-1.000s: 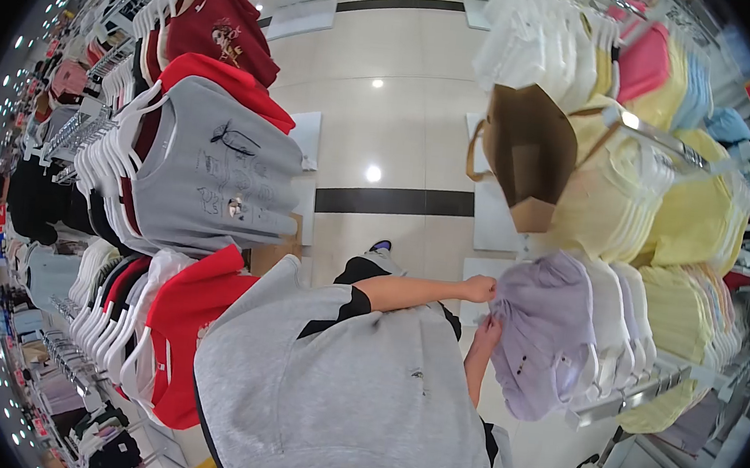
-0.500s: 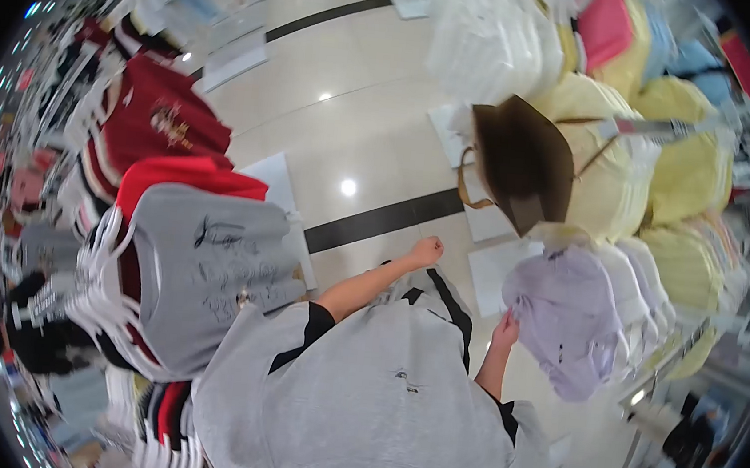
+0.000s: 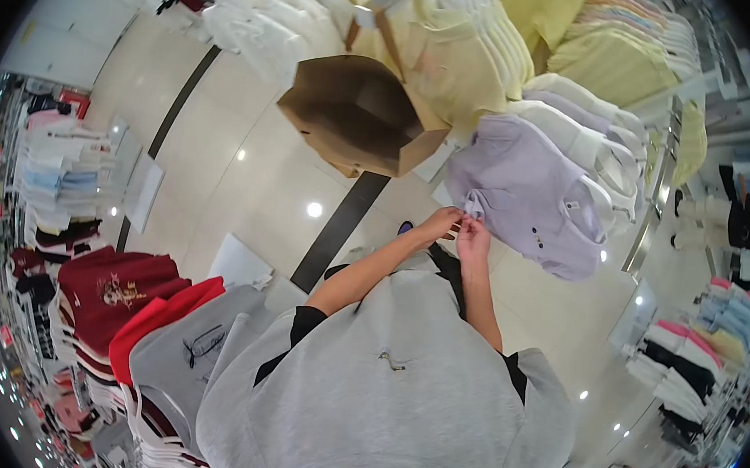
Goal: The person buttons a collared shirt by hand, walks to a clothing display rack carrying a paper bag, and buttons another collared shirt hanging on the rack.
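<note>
While the lilac top (image 3: 526,185) hangs, its hem (image 3: 475,204) is bunched.
Left hand (image 3: 440,226) and right hand (image 3: 474,239) — close together — both pinch it.

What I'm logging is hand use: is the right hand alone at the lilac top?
No, the left hand and right hand meet at the gathered edge of the lilac top.

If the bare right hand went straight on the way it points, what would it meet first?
Most likely the pale lavender fabric top, whose bunched edge the right hand appears to be pinching.
</note>
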{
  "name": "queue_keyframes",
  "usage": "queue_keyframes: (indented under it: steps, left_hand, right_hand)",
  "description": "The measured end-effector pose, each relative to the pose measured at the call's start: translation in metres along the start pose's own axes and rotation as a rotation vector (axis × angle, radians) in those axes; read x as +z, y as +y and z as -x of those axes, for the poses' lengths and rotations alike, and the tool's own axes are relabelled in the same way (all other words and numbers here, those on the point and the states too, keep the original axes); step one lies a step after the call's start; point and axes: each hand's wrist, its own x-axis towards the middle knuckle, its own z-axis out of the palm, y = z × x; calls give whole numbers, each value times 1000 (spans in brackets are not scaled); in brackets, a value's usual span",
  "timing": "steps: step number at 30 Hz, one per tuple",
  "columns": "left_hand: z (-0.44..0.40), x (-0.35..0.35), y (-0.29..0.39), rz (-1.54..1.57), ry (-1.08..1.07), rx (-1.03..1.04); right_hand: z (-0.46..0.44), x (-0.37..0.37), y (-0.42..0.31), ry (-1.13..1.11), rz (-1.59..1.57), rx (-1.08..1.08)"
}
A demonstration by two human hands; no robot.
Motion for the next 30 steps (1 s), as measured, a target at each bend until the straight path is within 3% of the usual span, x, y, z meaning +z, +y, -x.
queue_keyframes:
  steps: [4,7,11,14,17,20,23,30]
  left_hand:
    - [-13,3,-9,273,-116,-33]
    - [-9,11,-5,255,-34,-14]
    - [-11,13,2,144,-28,3]
    - [-10,20,10,-28,229,56]
    - [-17,9,0,-204,165,263]
    - [-5,3,12,-685,255,536]
    - [2,-6,21,-842,280,600]
    - [-2,-12,31,-693,94,418]
  right_hand:
    - [-2,-8,-2,-163,-26,20]
    - [7,-2,-4,8,18,-30]
    - [-1,-14,-8,-120,28,37]
    - [6,-6,-9,-104,-26,73]
    - [0,-7,-2,-97,-67,92]
    - [4,0,7,-155,-47,96]
    - [1,2,12,-159,-107,150]
    - [14,4,0,-234,74,89]
